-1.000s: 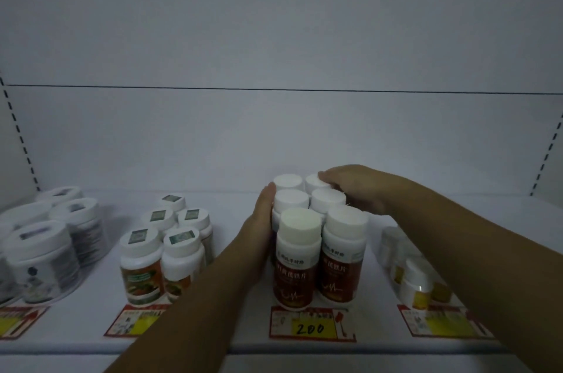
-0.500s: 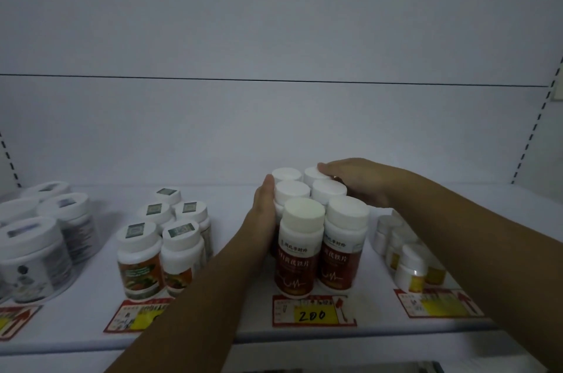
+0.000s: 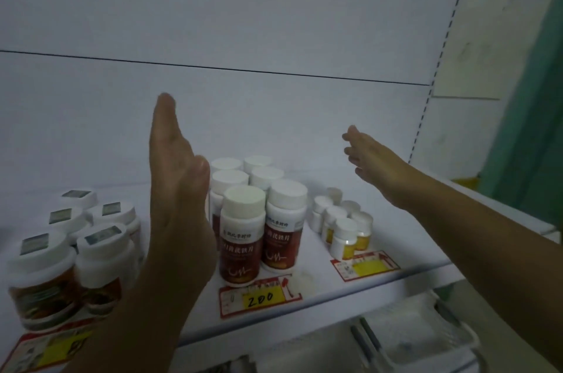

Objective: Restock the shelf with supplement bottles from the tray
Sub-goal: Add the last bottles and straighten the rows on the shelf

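Observation:
Several dark-red supplement bottles (image 3: 262,220) with white caps stand in two rows on the white shelf (image 3: 320,290), above a price tag reading 200. My left hand (image 3: 176,189) is raised flat and open just left of the bottles, fingers pointing up, holding nothing. My right hand (image 3: 374,162) hovers open to the right of and above them, apart from the bottles, empty. A white tray (image 3: 426,339) shows below the shelf at the lower right; I see no bottles in it.
Orange-labelled bottles (image 3: 70,253) with sticker-topped caps stand at the left. Small white bottles with yellow labels (image 3: 341,226) stand at the right. Red and yellow price tags (image 3: 365,266) line the shelf front. A green surface (image 3: 536,128) rises at the far right.
Both hands have let go of the red bottle group and lifted away, the left upward, the right up and to the right. The view has shifted right and down, showing the tray.

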Motion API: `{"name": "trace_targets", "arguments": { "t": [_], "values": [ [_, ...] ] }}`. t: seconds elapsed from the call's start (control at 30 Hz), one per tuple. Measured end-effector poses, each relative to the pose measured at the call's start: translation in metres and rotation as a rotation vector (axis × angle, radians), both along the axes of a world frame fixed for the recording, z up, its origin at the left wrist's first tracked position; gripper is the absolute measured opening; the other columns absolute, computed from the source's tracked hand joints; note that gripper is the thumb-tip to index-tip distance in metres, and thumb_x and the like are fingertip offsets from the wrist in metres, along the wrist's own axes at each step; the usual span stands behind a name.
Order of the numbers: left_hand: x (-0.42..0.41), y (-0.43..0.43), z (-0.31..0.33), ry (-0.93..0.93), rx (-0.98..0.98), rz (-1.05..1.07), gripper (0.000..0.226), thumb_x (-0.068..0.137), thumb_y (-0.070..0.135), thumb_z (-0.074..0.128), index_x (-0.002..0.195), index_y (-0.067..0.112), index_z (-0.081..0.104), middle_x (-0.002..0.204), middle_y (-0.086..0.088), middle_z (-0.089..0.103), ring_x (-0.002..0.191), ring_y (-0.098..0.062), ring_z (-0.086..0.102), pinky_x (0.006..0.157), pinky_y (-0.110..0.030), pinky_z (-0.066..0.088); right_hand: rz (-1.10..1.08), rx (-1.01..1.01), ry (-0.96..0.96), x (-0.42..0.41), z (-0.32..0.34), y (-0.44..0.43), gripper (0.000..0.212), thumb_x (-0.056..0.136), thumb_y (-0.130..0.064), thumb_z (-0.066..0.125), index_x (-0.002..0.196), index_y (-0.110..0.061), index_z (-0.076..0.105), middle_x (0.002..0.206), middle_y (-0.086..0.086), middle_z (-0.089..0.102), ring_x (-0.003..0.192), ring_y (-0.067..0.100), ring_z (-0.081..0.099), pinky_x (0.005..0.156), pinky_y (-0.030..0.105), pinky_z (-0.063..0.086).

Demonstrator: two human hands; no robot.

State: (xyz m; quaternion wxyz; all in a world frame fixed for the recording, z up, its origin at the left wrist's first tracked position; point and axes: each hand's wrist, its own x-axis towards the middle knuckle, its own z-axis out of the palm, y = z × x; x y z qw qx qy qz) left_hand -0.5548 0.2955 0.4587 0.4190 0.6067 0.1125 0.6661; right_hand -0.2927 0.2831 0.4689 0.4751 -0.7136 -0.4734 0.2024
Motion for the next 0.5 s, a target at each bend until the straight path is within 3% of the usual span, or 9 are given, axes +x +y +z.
{"name": "trace_targets", "arguments": {
  "t": [0.03,0.1,0.17,0.2,0.23,0.3,0.33,0.43,0.5],
  "values": [
    [0.006,-0.013,0.007,0.003,0.03,-0.076,0.084,0.058,0.056,0.07,0.127,0.043,0.022,0.14,0.022,0.025,0.138,0.003,0.019,0.115,-0.019,0.017,-0.001,-0.003,0.016,0.005,-0.008,-0.007,0.073,0.086,-0.07,0.02,0.145,-0.026,0.027,0.154,0.001,0.028,0.139,0.023,0.029,0.114,0.051,0.023],
    [0.029,-0.036,0.011,0.024,-0.024,-0.148,0.055,0.066,0.024,0.053,0.109,0.049,0.029,0.129,0.027,0.033,0.134,0.003,0.024,0.116,-0.024,0.018,0.017,0.014,0.055,0.011,-0.024,-0.017,0.069,0.089,-0.066,0.02,0.143,-0.025,0.032,0.152,0.002,0.032,0.137,0.022,0.032,0.115,0.049,0.023],
    [0.061,-0.056,0.006,0.169,-0.102,-0.197,0.05,0.065,0.018,0.038,0.105,0.049,0.032,0.122,0.033,0.033,0.128,0.005,0.025,0.111,-0.023,0.02,0.064,0.06,0.103,0.014,-0.041,-0.022,0.063,0.091,-0.062,0.02,0.139,-0.026,0.036,0.151,0.002,0.035,0.136,0.019,0.035,0.115,0.044,0.024],
    [0.076,-0.063,0.0,0.238,-0.158,-0.241,0.05,0.07,0.02,0.04,0.112,0.047,0.033,0.126,0.032,0.031,0.131,0.004,0.025,0.109,-0.021,0.021,0.096,0.07,0.121,0.015,-0.049,-0.023,0.063,0.09,-0.062,0.019,0.139,-0.027,0.037,0.151,0.0,0.034,0.136,0.018,0.034,0.115,0.04,0.024],
    [0.09,-0.069,-0.008,0.301,-0.206,-0.276,0.053,0.078,0.02,0.047,0.122,0.045,0.03,0.133,0.032,0.027,0.134,0.006,0.025,0.107,-0.016,0.024,0.128,0.066,0.137,0.015,-0.056,-0.024,0.065,0.087,-0.065,0.019,0.139,-0.03,0.036,0.152,-0.003,0.032,0.137,0.018,0.034,0.114,0.038,0.025],
    [0.11,-0.072,-0.029,0.469,-0.216,-0.238,0.075,0.086,0.001,0.057,0.136,0.043,0.021,0.138,0.035,0.023,0.127,0.022,0.028,0.096,0.0,0.031,0.197,0.037,0.194,0.016,-0.067,-0.025,0.072,0.079,-0.073,0.019,0.138,-0.037,0.035,0.152,-0.009,0.031,0.135,0.016,0.036,0.111,0.037,0.03],
    [0.117,-0.068,-0.039,0.555,-0.232,-0.18,0.084,0.084,-0.004,0.058,0.142,0.04,0.016,0.143,0.032,0.02,0.128,0.021,0.027,0.097,-0.001,0.033,0.236,0.025,0.231,0.017,-0.071,-0.025,0.073,0.078,-0.074,0.02,0.139,-0.038,0.035,0.151,-0.01,0.032,0.132,0.015,0.04,0.108,0.035,0.033],
    [0.14,-0.054,-0.042,0.786,-0.3,0.026,0.102,0.079,-0.001,0.066,0.148,0.027,-0.002,0.16,0.005,-0.004,0.147,-0.012,0.003,0.119,-0.034,0.018,0.339,0.02,0.21,0.023,-0.077,-0.024,0.066,0.08,-0.073,0.018,0.132,-0.04,0.042,0.147,-0.007,0.041,0.124,0.013,0.049,0.108,0.036,0.036],
    [0.153,-0.043,-0.04,0.904,-0.341,0.149,0.112,0.074,0.011,0.076,0.148,0.02,-0.008,0.158,-0.002,-0.018,0.147,-0.017,-0.009,0.121,-0.038,0.008,0.395,0.016,0.187,0.023,-0.079,-0.023,0.056,0.08,-0.073,0.018,0.122,-0.046,0.043,0.143,-0.008,0.046,0.12,0.013,0.052,0.108,0.04,0.038]
  ]
}}
